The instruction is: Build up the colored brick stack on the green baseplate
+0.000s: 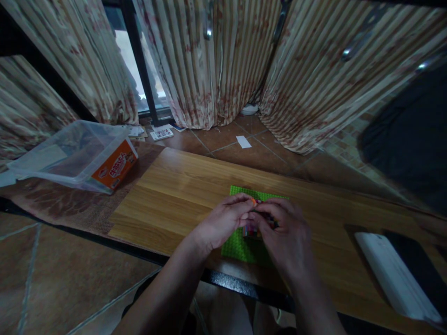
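A green studded baseplate [238,247] lies on the wooden board, partly covered by my hands. On it stands a low build of multicoloured toy bricks [252,231], mostly hidden under my fingers. My left hand [225,221] reaches in from the left, its fingertips closed on a small orange brick [253,202] just above the build. From the other side my right hand [288,230] meets it, thumb and fingers bent together at the same spot. What sits between the right fingertips is too small and dark to make out.
A clear plastic bin [75,158] with an orange label stands on the left end of the table. At the right lie a white, flat-sided object [394,274] and a dark slab [419,260] beside it. Striped curtains [209,70] hang beyond the table, above a tiled floor with scattered papers.
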Demonstrator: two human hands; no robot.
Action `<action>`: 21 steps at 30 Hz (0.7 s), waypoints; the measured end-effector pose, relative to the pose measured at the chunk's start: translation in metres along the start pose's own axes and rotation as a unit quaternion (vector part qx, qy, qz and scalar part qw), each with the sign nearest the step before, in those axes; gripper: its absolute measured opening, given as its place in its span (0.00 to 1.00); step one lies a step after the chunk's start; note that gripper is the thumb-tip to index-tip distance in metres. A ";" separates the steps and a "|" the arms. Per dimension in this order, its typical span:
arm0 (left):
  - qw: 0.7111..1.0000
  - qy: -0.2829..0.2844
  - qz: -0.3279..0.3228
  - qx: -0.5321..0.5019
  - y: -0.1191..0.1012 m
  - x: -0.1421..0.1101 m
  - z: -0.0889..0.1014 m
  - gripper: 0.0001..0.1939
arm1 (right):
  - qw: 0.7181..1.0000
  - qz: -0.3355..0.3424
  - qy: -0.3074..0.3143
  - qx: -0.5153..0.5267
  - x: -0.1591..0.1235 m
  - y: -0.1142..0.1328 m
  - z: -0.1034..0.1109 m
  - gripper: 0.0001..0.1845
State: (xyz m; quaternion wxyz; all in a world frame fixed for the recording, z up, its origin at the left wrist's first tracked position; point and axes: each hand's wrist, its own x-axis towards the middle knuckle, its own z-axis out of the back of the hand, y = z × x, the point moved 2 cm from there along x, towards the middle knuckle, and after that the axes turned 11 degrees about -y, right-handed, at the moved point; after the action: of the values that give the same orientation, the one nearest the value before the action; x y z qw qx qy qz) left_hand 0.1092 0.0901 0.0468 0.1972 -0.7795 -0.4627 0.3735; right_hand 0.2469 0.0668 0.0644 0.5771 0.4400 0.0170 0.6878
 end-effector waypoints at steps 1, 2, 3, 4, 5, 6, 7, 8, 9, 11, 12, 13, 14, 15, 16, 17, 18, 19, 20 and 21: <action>1.000 0.007 0.002 0.000 0.000 0.000 0.000 0.09 | 1.000 -0.005 0.001 0.005 0.001 0.000 0.001 0.07; 1.000 0.012 0.005 -0.001 -0.001 -0.001 0.000 0.08 | 1.000 -0.010 0.002 0.013 0.001 -0.001 0.002 0.07; 1.000 0.013 0.008 0.000 -0.001 -0.001 0.000 0.07 | 1.000 -0.014 0.003 0.022 0.002 -0.002 0.003 0.08; 1.000 0.012 0.011 0.003 -0.003 -0.002 0.000 0.06 | 0.999 -0.018 0.003 0.034 0.003 -0.004 0.005 0.08; 1.000 0.008 0.013 0.010 -0.004 -0.002 0.000 0.05 | 0.999 -0.027 0.000 0.045 0.004 -0.008 0.007 0.08; 1.000 0.002 0.014 0.019 -0.006 -0.002 0.000 0.04 | 0.998 -0.041 -0.007 0.055 0.005 -0.012 0.009 0.08; 0.999 -0.006 0.014 0.030 -0.008 -0.002 0.000 0.03 | 0.996 -0.061 -0.016 0.062 0.005 -0.018 0.012 0.09; 0.999 -0.015 0.012 0.040 -0.011 -0.002 0.000 0.02 | 0.994 -0.086 -0.026 0.065 0.006 -0.025 0.016 0.10; 0.999 -0.025 0.009 0.047 -0.013 -0.002 0.000 0.02 | 0.991 -0.115 -0.034 0.065 0.007 -0.031 0.019 0.11; 0.996 -0.057 -0.007 0.062 -0.017 -0.002 0.002 0.01 | 0.982 -0.173 -0.041 0.056 0.007 -0.043 0.027 0.12; 0.994 -0.075 -0.018 0.074 -0.018 -0.001 0.003 0.02 | 0.978 -0.199 -0.040 0.052 0.007 -0.048 0.029 0.13; 0.991 -0.093 -0.030 0.091 -0.019 0.000 0.004 0.03 | 0.973 -0.222 -0.038 0.052 0.007 -0.051 0.032 0.13; 0.987 -0.108 -0.043 0.110 -0.019 0.000 0.005 0.04 | 0.969 -0.240 -0.033 0.056 0.007 -0.053 0.033 0.14; 0.983 -0.117 -0.054 0.130 -0.019 0.001 0.006 0.04 | 0.965 -0.253 -0.020 0.066 0.007 -0.054 0.034 0.14; 0.980 -0.120 -0.063 0.147 -0.018 0.002 0.006 0.04 | 0.962 -0.261 -0.004 0.078 0.007 -0.054 0.033 0.15; 0.977 -0.117 -0.070 0.161 -0.017 0.003 0.006 0.05 | 0.960 -0.267 0.014 0.089 0.006 -0.052 0.032 0.16; 0.976 -0.111 -0.076 0.172 -0.015 0.005 0.006 0.05 | 0.958 -0.269 0.031 0.097 0.006 -0.051 0.030 0.16; 0.975 -0.104 -0.081 0.180 -0.013 0.006 0.006 0.05 | 0.957 -0.269 0.044 0.100 0.005 -0.049 0.028 0.16; 0.974 -0.100 -0.084 0.184 -0.012 0.008 0.006 0.05 | 0.957 -0.268 0.052 0.098 0.004 -0.047 0.026 0.15; 0.974 -0.099 -0.085 0.186 -0.010 0.010 0.006 0.05 | 0.958 -0.265 0.053 0.093 0.004 -0.045 0.024 0.15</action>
State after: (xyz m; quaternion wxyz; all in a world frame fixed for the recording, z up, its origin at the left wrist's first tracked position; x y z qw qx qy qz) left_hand 0.1017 0.1031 0.0454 0.3232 -0.6462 -0.4670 0.5099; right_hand 0.2972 0.0733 0.0570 0.6935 0.4343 0.2277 0.5279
